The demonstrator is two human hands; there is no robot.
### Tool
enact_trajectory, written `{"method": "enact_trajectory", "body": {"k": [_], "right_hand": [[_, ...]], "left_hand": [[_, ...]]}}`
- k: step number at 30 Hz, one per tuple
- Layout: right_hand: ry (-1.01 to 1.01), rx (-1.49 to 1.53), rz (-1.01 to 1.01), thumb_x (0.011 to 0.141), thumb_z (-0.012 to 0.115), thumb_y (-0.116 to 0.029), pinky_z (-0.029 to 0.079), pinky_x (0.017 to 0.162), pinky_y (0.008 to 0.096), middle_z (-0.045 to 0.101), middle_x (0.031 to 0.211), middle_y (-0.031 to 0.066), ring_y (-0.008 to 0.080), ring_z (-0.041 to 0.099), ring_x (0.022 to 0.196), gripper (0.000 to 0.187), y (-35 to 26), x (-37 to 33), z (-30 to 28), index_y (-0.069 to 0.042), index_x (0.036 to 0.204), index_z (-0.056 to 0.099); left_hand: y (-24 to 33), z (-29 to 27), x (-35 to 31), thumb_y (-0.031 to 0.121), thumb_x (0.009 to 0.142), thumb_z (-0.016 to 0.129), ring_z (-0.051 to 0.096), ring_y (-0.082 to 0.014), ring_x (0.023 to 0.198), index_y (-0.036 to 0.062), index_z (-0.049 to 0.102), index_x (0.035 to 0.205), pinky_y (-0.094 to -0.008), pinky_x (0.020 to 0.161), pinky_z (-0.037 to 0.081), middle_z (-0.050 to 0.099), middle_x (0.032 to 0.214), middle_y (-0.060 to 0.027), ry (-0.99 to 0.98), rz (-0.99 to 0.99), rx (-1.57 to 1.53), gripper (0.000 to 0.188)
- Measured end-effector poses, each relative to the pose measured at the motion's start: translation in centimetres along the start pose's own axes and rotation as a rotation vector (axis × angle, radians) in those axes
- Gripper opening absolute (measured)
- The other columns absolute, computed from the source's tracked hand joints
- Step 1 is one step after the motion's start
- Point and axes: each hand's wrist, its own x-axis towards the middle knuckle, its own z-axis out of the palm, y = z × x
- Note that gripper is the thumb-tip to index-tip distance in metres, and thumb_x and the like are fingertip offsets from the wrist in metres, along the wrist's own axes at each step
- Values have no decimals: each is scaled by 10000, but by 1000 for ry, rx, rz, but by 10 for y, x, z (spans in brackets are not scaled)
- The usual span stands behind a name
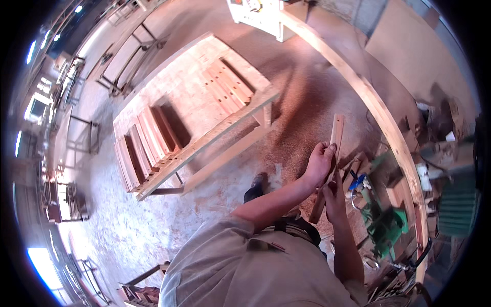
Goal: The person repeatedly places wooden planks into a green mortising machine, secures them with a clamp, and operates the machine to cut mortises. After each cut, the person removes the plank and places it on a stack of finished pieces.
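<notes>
A narrow wooden slat (pixel 337 132) is in front of my body, its far end pointing up and its lower end near my waist. Closed around its middle is my left hand (pixel 319 162), with the thumb lying along the wood. My right hand (pixel 334 198) grips the same slat lower down, closer to my body; some of its fingers are hidden behind the wood. Small dark marks show near the slat's far end.
To the left, a wooden table (pixel 176 71) bears a group of slats with dark holes (pixel 225 87) and stacked reddish boards (pixel 153 134). A long pale beam (pixel 376 97) curves past on the right. Green machinery (pixel 386 227) and wood scraps crowd the right side; sawdust (pixel 294 135) covers the floor.
</notes>
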Motion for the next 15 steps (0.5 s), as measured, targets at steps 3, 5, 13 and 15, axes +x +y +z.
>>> {"method": "enact_trajectory", "body": {"k": [3,5,13,15], "right_hand": [[-76,-299,-31,870,490,-27,431,813,288,508,1069,100,150,521,937,464,5,31,40,4,1310,344],[-20,-394,-155,852,510,-27,435,759,293,526,1000,95,156,521,864,417,4,60,82,14,1253,402],[-295,-370,-212,888,547,-67,471,724,248,569,1033,134,133,562,862,461,-7,124,183,40,1300,368],[-291,-369,-119,883,562,-78,486,708,253,590,984,123,137,582,836,423,7,130,170,42,1260,411]], "left_hand": [[33,-47,26,263,909,547,564,-172,735,-14,450,1148,-301,673,480,592,829,-89,82,194,208,379],[62,-79,31,285,880,567,590,-234,779,-23,457,1125,-345,709,487,597,862,-143,121,307,442,409],[215,-266,51,344,859,546,663,-305,716,83,498,1158,-417,642,531,671,885,-165,578,8,1029,400],[231,-344,46,349,864,553,654,-341,744,102,470,1186,-438,630,524,662,873,-192,759,255,1234,414]]}}
